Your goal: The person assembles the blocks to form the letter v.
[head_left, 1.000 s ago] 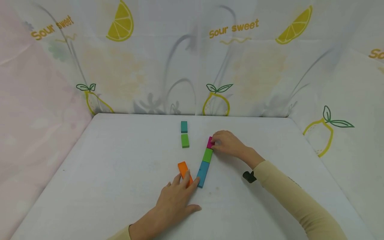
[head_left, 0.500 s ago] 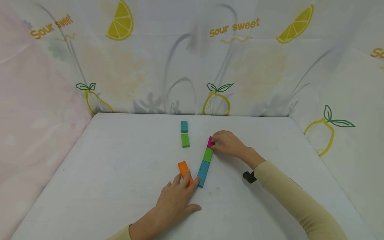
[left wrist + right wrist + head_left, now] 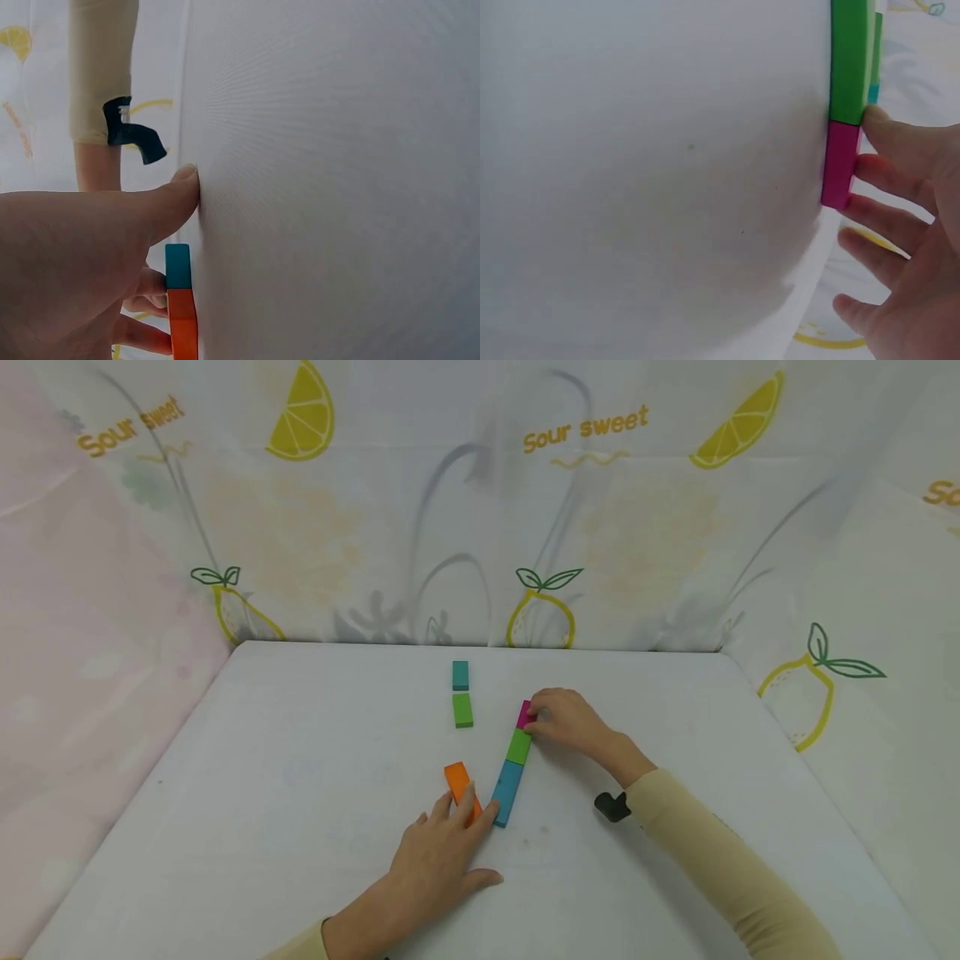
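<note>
right sleeve [image 3: 712,843]: beige, creased | left sleeve [image 3: 302,943]: beige | right-wrist bracket [image 3: 136,135]: black, bent, stubby

Left hand [image 3: 433,852] spread, right hand [image 3: 573,720] perhaps pinching.

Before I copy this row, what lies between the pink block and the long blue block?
One green block, end to end with both the pink block and the long blue block; the head view shows it.

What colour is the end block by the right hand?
Magenta; the end block shows best in the right wrist view.
</note>
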Demonstrator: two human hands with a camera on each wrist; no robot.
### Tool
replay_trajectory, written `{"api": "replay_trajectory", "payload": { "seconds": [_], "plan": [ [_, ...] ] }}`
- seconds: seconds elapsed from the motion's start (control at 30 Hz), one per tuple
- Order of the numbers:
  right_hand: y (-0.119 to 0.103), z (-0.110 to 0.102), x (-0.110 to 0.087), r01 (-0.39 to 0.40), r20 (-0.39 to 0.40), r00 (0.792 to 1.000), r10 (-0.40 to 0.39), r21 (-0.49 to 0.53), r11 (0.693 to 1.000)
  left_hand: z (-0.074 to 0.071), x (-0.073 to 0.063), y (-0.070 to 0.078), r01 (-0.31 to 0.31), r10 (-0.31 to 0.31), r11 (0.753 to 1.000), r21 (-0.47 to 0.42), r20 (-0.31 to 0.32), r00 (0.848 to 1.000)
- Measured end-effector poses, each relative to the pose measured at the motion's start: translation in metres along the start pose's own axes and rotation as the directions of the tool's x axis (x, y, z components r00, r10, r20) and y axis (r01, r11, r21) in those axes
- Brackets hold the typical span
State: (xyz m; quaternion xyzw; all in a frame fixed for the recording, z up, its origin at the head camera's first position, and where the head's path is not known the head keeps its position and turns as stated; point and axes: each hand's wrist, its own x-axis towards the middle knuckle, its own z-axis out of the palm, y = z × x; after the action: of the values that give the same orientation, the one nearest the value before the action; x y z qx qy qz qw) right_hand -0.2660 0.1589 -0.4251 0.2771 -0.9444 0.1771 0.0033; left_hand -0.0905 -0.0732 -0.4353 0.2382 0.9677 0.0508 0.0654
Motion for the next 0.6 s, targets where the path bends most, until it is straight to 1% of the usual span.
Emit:
{"api": "replay_trajectory", "payload": {
  "seconds": [0.2,0.33,0.47,0.6],
  "plan": [
    [-0.0041,-0.0008,0.0003,-0.041,0.011,0.999,0.041,-0.029,0.999,-0.0004,-0.0012,0.0006,-0.003,0.003,1.000,-0.008,0.000,1.000],
    [-0.0045,-0.0004,-0.0006,-0.068,-0.001,0.998,0.068,-0.044,0.997,-0.0004,-0.0009,0.0002,-0.005,0.005,1.000,-0.009,-0.003,1.000],
    [-0.0038,0.0009,-0.0012,-0.091,-0.015,0.996,0.091,-0.021,0.996,-0.0005,-0.0010,0.0000,-0.012,0.012,1.000,-0.002,-0.014,1.000],
    [-0.0045,0.0010,-0.0017,-0.114,-0.008,0.993,0.114,0.020,0.993,-0.0008,-0.0010,0.0000,-0.015,0.015,1.000,-0.006,-0.017,1.000]
  ]
}}
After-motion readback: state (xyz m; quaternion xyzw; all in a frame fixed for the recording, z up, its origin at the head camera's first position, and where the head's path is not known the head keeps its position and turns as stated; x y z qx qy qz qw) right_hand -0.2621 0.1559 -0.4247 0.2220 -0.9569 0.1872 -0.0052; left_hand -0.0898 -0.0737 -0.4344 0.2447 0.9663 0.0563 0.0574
